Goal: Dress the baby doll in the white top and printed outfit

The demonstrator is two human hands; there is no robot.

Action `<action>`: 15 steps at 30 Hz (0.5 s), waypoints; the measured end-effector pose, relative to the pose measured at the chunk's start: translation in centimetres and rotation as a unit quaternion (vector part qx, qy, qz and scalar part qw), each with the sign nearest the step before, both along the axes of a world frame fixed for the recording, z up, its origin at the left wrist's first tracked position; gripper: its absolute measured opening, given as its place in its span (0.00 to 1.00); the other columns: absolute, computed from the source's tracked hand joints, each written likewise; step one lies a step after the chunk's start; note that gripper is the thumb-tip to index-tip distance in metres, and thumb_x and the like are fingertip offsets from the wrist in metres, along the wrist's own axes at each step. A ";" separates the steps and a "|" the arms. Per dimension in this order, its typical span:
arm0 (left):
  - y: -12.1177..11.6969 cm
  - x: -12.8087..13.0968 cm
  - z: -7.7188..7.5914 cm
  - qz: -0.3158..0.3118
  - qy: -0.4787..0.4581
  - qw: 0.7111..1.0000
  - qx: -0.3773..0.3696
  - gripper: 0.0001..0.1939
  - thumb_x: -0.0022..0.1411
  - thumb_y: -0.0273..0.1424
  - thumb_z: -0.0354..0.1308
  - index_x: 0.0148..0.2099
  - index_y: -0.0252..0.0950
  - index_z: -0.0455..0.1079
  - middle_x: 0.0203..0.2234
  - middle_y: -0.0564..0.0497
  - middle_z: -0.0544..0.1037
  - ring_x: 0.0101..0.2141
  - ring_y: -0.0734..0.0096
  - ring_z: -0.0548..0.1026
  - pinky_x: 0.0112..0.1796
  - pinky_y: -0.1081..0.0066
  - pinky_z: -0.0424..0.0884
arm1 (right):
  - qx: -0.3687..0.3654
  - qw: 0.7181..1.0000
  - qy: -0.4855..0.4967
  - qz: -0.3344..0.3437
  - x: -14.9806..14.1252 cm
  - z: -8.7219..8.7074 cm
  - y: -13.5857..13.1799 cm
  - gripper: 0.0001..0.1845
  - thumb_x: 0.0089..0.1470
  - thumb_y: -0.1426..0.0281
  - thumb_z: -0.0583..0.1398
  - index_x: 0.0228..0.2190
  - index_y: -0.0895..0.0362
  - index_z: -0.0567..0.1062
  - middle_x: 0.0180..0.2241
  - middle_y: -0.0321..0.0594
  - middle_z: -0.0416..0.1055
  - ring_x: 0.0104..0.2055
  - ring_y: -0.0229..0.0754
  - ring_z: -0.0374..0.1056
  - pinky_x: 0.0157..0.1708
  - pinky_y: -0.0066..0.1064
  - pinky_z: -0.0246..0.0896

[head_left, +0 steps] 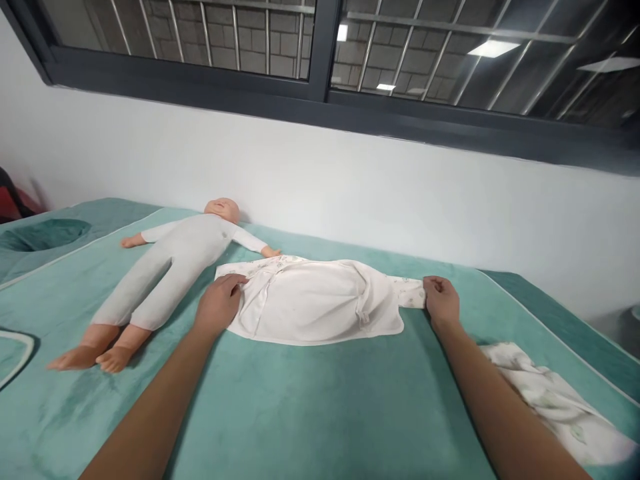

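A small white baby shirt [310, 303] lies spread on the green padded surface, its plain inner side facing up and printed fabric showing at the sleeves. My left hand [220, 301] is closed on the shirt's left edge, near the sleeve. At the other end, my right hand [443, 300] pinches the cuff of the right sleeve, which is stretched out sideways. Just beyond the shirt's upper left corner rests one hand of a baby doll [185, 257]. The doll lies on its back in a white body suit, arms spread and feet bare.
A crumpled white printed cloth [555, 400] lies beside my right forearm. The green velvety cover [325, 413] spreads beneath everything. Behind it rise a white wall [320, 180] and a dark-framed window [320, 50] with metal bars. A round hollow [45, 235] shows at far left.
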State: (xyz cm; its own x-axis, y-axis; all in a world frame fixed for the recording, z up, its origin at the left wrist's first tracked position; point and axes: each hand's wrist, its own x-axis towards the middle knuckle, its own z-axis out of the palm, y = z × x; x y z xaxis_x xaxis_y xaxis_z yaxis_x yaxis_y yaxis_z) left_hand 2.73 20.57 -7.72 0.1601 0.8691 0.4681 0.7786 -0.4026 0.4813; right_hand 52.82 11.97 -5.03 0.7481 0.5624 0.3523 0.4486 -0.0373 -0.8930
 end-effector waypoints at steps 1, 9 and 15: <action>0.0 0.0 0.0 0.001 0.000 1.000 -0.001 0.18 0.58 0.27 0.46 0.44 0.39 0.74 0.46 0.48 0.79 0.49 0.61 0.74 0.51 0.65 0.69 | 0.002 1.000 -0.018 -0.016 -0.1 0.0 0.0 0.16 0.46 0.60 0.58 0.35 0.58 0.73 0.30 0.40 0.73 0.31 0.42 0.66 0.34 0.34 0.63; 0.0 0.0 0.0 0.004 -0.005 1.000 -0.005 0.18 0.59 0.29 0.45 0.44 0.39 0.74 0.46 0.48 0.79 0.49 0.60 0.74 0.52 0.63 0.69 | -0.214 0.946 -0.240 -0.032 -2.7 0.8 -2.3 0.18 0.52 0.54 0.55 0.33 0.55 0.71 0.36 0.45 0.71 0.35 0.46 0.65 0.34 0.36 0.57; -0.1 0.0 0.0 0.000 -0.006 1.000 -0.010 0.18 0.59 0.30 0.45 0.44 0.38 0.74 0.47 0.47 0.79 0.50 0.59 0.74 0.52 0.61 0.69 | -0.256 0.956 -0.142 -0.008 -1.4 0.5 -2.6 0.20 0.43 0.51 0.63 0.19 0.53 0.66 0.18 0.33 0.61 0.24 0.40 0.55 0.27 0.32 0.49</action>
State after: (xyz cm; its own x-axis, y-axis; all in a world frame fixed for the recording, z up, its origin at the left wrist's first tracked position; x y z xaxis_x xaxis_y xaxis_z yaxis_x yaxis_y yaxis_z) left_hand 2.68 20.49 -7.67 0.1544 0.8781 0.4530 0.7726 -0.3931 0.4986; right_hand 51.44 9.33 -4.55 0.6728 0.7053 0.2236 0.6661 -0.4458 -0.5980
